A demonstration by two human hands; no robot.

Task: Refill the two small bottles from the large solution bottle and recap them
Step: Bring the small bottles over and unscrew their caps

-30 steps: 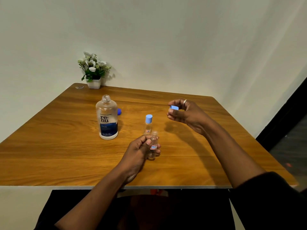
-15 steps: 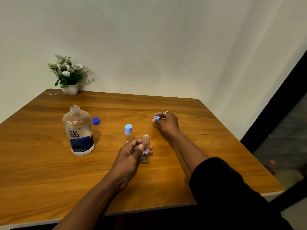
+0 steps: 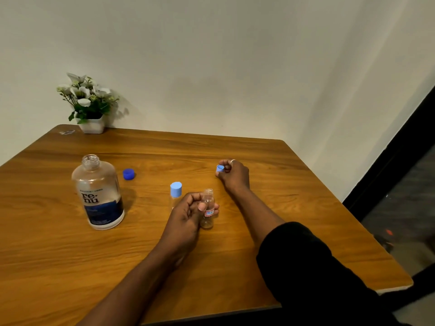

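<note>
Nearest to me, the left hand [image 3: 188, 215] curls its fingers and thumb around one small bottle [image 3: 208, 208], which is upright and has no cap. I cannot tell if its base touches the wooden table [image 3: 70, 255]. Just behind these fingers stands the second small bottle [image 3: 175, 191], closed with a light blue cap. Farther away, the right hand [image 3: 233, 175] pinches one loose light blue cap [image 3: 220, 168] between its fingertips and thumb, low over the table. Well to the left of the left hand's fingers stands the one large solution bottle [image 3: 97, 194], open, and just behind it lies one dark blue cap [image 3: 128, 174]. That makes three bottles and three caps. At the far corner stands one flower pot [image 3: 90, 107].
</note>
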